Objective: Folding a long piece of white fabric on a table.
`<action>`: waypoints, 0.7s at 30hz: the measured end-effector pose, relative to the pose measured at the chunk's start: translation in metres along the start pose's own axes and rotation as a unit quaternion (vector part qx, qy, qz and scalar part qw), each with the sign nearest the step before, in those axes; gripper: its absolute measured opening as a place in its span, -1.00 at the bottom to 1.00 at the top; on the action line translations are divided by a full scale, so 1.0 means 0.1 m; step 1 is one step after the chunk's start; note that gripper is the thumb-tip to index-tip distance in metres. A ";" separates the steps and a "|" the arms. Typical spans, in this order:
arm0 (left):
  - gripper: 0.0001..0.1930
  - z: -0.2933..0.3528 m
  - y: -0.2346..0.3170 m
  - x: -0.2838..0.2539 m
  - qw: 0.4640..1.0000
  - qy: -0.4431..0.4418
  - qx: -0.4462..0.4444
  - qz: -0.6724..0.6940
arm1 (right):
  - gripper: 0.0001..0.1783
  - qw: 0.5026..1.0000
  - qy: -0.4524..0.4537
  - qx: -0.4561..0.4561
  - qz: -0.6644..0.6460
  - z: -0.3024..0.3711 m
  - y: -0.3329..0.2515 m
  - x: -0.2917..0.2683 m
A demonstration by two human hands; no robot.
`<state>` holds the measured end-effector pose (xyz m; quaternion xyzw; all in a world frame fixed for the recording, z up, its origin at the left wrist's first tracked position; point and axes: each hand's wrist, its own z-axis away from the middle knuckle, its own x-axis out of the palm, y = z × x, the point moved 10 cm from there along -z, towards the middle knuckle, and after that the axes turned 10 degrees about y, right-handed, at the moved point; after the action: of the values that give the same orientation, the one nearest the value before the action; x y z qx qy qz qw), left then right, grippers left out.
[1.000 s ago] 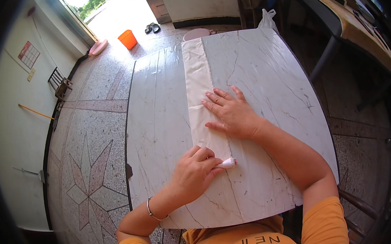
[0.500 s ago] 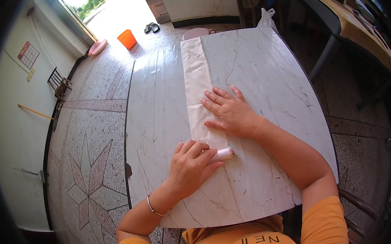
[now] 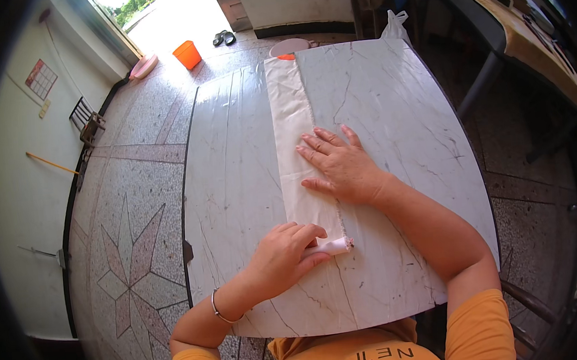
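Cream cloth (image 3: 290, 113), reaching the far table (image 3: 398, 119) edge, is gripped, end rolled, by the left hand (image 3: 277, 261), pressed by the open right hand (image 3: 346, 169).

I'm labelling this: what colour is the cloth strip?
The cloth strip is pale cream, with orange at its far end; best in the head view.

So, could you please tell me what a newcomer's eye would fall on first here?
Probably the long pale cloth strip running down the marble-patterned table, its near end rolled up in the left hand, the right hand spread over its right edge. Next might come the bright orange bucket on the floor beyond the table's far left corner.
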<state>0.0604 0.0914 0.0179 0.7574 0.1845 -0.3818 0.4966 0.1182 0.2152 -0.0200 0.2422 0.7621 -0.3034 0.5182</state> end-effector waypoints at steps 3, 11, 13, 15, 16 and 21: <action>-0.83 -0.02 0.03 -0.02 0.999 0.012 0.013 -0.035 | -0.25 1.000 0.003 0.000 0.002 0.00 0.01 -0.01; -0.88 -0.03 0.06 -0.18 0.986 0.134 0.067 -0.077 | -0.23 1.000 -0.003 0.004 0.004 0.00 0.02 0.01; -0.88 -0.05 0.08 -0.20 0.983 0.145 0.074 -0.084 | -0.23 1.000 -0.006 0.005 0.005 0.00 0.02 0.01; -0.89 -0.04 0.08 -0.20 0.980 0.156 0.081 -0.091 | -0.23 1.000 -0.009 0.005 0.006 0.00 0.01 0.01; -0.87 -0.03 0.06 -0.18 0.982 0.149 0.088 -0.081 | -0.23 1.000 -0.009 0.006 0.007 0.00 0.02 0.01; -0.83 -0.05 0.12 -0.12 0.985 0.118 0.090 -0.094 | -0.23 1.000 -0.004 0.009 -0.006 0.00 0.04 0.03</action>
<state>0.0625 0.0913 0.0357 0.8178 0.2770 -0.3498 0.3635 0.1197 0.2179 -0.0238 0.2409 0.7585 -0.3139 0.5177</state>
